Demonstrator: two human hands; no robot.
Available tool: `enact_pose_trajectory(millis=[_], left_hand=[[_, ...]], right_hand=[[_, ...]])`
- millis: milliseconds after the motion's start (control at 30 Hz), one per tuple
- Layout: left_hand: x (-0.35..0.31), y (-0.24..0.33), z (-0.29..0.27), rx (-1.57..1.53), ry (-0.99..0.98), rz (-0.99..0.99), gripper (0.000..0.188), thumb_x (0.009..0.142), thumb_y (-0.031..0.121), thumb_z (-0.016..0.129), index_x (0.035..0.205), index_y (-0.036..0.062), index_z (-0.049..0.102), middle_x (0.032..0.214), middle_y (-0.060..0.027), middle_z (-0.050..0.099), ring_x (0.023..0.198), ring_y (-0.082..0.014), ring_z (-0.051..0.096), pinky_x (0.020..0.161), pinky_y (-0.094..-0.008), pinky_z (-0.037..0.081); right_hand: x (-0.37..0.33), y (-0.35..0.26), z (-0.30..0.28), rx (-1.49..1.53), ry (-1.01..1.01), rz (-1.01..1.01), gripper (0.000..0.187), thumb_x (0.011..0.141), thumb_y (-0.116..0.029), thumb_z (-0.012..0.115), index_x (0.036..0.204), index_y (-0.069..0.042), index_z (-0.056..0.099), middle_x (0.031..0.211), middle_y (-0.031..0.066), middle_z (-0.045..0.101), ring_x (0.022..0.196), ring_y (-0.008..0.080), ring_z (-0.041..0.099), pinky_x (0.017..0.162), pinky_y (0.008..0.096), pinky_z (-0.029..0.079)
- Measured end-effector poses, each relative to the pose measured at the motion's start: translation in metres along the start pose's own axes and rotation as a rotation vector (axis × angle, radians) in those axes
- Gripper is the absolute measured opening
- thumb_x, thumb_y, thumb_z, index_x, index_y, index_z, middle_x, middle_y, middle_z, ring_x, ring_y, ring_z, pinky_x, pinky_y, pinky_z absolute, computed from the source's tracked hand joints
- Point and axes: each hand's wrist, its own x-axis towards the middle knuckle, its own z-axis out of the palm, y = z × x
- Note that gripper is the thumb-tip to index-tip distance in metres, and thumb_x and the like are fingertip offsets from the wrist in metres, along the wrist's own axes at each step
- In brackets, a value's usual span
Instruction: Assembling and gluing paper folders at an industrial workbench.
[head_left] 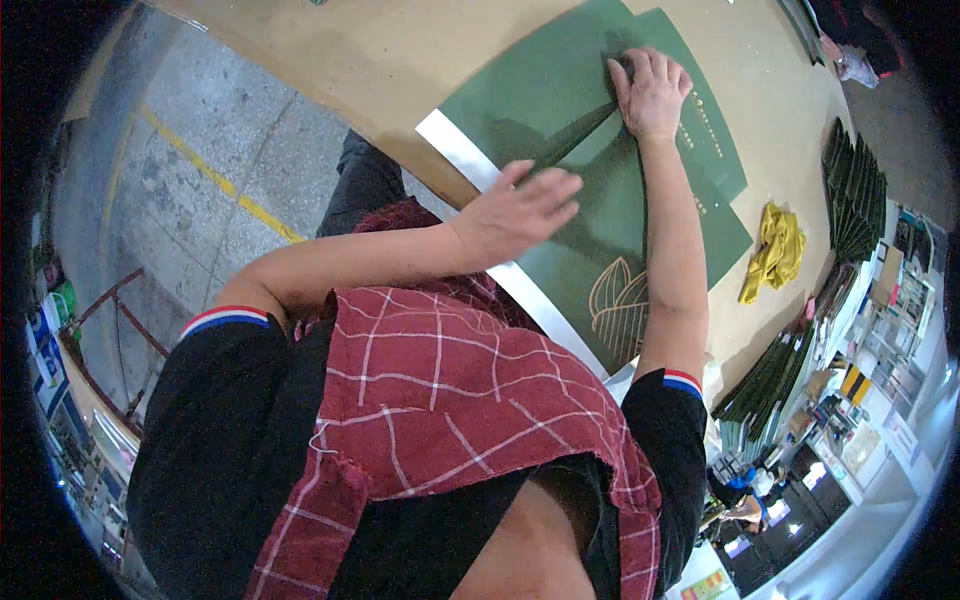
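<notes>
Large green printed sheets (530,75) lie partly overlapped on the table, with gold lettering and a gold leaf outline near the lower right. A raised edge casts a dark wedge across the middle. My right hand (655,95) rests at the far part of that edge, fingers curled down on the green card and thumb at the side; a dark patch by the thumb is too unclear to name. My left hand (520,212) hovers over the near left edge, blurred, fingers stretched out and holding nothing. A white strip (455,145) runs along the sheet's near edge.
A crumpled yellow cloth (775,250) lies on the brown-covered table (370,55) to the right. Dark green folded stacks (853,190) line the table's right edge. Another person's hand (832,48) shows at the far right. A yellow floor line (222,183) runs at left.
</notes>
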Motion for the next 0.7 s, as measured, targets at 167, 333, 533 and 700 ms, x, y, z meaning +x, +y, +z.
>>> enact_pose_trajectory(millis=[167,333,533,700], left_hand=[[0.023,-0.011,0.010,-0.033,-0.147,0.350,0.062,0.079,0.051,0.047,0.125,0.0097,0.043,0.134,-0.0104,0.035,0.128,-0.0205,0.027,0.102,-0.0509,0.015],[0.021,-0.017,0.020,0.017,-0.168,0.418,0.065,0.080,0.055,0.042,0.126,0.0094,0.041,0.135,-0.0116,0.034,0.127,-0.0224,0.028,0.102,-0.0516,0.015],[0.080,-0.001,-0.006,0.049,-0.351,0.217,0.061,0.082,0.053,0.039,0.120,0.0053,0.045,0.124,-0.0182,0.042,0.120,-0.0294,0.034,0.097,-0.0469,0.024],[0.079,-0.021,0.031,0.206,-0.127,0.345,0.067,0.083,0.058,0.031,0.130,0.0112,0.036,0.133,-0.0180,0.033,0.127,-0.0325,0.025,0.100,-0.0567,0.014]], right_hand=[[0.005,0.000,0.016,0.105,-0.073,0.108,0.049,0.084,-0.049,0.042,0.121,-0.017,0.043,0.128,0.0070,0.040,0.122,0.0271,0.032,0.100,0.0479,0.021],[0.007,-0.005,0.007,0.166,-0.051,0.287,0.055,0.084,-0.053,0.040,0.124,-0.015,0.041,0.132,0.0102,0.036,0.125,0.0276,0.029,0.102,0.0480,0.020],[0.016,-0.016,0.004,-0.003,-0.105,0.515,0.055,0.084,-0.048,0.039,0.127,-0.014,0.039,0.137,0.0109,0.031,0.128,0.0296,0.023,0.103,0.0538,0.013],[0.007,-0.001,0.013,0.341,0.054,0.672,0.054,0.082,-0.045,0.048,0.124,-0.011,0.041,0.132,0.0133,0.036,0.123,0.0316,0.030,0.102,0.0476,0.021]])
